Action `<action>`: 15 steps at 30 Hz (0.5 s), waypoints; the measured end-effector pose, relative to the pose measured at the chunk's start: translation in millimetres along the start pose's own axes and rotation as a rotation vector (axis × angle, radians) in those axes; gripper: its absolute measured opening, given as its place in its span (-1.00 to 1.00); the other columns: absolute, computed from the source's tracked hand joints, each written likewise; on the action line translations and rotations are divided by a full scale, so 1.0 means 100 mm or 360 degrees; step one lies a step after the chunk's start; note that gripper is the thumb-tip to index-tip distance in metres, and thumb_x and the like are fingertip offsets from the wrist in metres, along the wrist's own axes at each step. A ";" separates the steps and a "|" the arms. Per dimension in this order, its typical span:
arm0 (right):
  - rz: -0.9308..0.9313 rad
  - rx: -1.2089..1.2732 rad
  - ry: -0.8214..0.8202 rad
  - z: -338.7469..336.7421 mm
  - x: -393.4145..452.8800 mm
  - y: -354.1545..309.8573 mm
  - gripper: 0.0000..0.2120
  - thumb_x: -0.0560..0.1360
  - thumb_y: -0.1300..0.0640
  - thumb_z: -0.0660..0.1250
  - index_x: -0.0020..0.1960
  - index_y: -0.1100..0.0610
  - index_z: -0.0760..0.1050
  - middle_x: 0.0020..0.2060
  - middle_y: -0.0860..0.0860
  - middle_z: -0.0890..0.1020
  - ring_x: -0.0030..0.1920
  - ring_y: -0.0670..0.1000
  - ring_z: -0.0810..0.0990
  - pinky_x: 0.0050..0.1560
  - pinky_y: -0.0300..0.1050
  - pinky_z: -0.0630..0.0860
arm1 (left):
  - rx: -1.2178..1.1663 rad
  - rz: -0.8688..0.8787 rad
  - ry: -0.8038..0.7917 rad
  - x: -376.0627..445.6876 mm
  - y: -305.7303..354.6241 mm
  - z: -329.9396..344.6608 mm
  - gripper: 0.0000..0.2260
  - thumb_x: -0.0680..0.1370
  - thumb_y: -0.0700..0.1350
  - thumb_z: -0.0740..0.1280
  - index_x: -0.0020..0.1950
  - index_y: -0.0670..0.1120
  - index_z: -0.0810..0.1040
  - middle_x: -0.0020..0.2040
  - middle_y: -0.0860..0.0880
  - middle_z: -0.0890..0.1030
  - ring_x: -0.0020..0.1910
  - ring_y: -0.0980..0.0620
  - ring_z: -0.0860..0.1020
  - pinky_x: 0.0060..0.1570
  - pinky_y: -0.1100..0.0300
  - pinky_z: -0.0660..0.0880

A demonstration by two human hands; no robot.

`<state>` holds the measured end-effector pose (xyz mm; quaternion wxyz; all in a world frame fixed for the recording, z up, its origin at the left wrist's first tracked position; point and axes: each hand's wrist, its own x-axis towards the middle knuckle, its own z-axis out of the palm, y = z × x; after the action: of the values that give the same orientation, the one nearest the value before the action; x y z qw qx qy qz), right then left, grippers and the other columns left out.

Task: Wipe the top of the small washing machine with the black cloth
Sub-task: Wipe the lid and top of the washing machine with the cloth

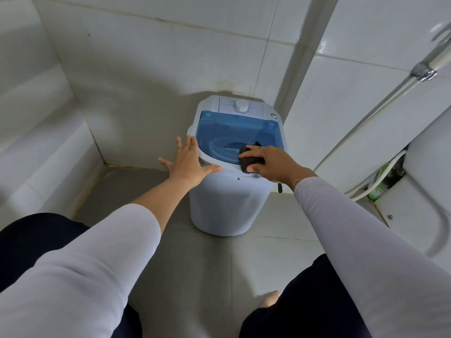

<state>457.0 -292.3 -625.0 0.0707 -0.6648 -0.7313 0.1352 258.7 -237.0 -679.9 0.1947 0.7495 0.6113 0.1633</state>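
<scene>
Wiping under way: right hand (266, 162) pressing black cloth (251, 162) on blue lid (234, 130), left hand (190, 159) spread flat steadying washing machine (227, 203); next, likely sweeping toward dial (241, 106).

A home bathroom is showing here: white wall tiles (170, 57), a shower hose (380, 111), and a toilet (424, 191) sitting beside a small washing machine (229, 203).

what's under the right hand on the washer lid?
The black cloth, pressed by the right hand onto the near edge of the blue lid of the washing machine. Cloth edges show around the fingers; the lid surface beneath is covered.
</scene>
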 end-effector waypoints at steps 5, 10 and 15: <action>0.0055 -0.0006 0.0054 -0.07 -0.09 0.23 -0.63 0.52 0.16 0.28 0.31 -0.02 0.45 0.41 0.02 0.40 0.33 0.18 0.42 0.42 -0.01 0.25 | 0.0038 -0.0013 -0.0003 -0.01 0.01 0.03 -0.02 0.39 0.31 0.33 0.57 -0.07 -0.16 0.59 0.02 -0.14 0.55 -0.04 -0.24 0.33 -0.49 -0.11; 0.0069 0.0008 0.0132 -0.08 -0.13 0.43 -0.64 0.52 0.18 0.27 0.29 -0.02 0.47 0.39 0.01 0.43 0.34 0.17 0.40 0.42 0.03 0.24 | 0.0065 -0.0017 -0.0006 -0.01 0.01 0.04 0.00 0.38 0.32 0.33 0.57 -0.07 -0.16 0.59 0.03 -0.15 0.55 -0.03 -0.25 0.33 -0.49 -0.11; 0.0088 -0.0033 0.0207 -0.14 -0.17 0.63 -0.63 0.49 0.24 0.30 0.27 0.03 0.50 0.34 0.04 0.48 0.32 0.15 0.43 0.40 -0.02 0.26 | 0.0109 -0.0015 -0.0032 -0.01 0.02 0.02 0.01 0.36 0.39 0.28 0.57 -0.06 -0.17 0.59 0.03 -0.16 0.55 -0.03 -0.25 0.33 -0.48 -0.13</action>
<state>523.1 -303.1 -628.8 0.1074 -0.6928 -0.7079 0.0861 260.8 -238.1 -680.7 0.1758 0.7545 0.6180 0.1339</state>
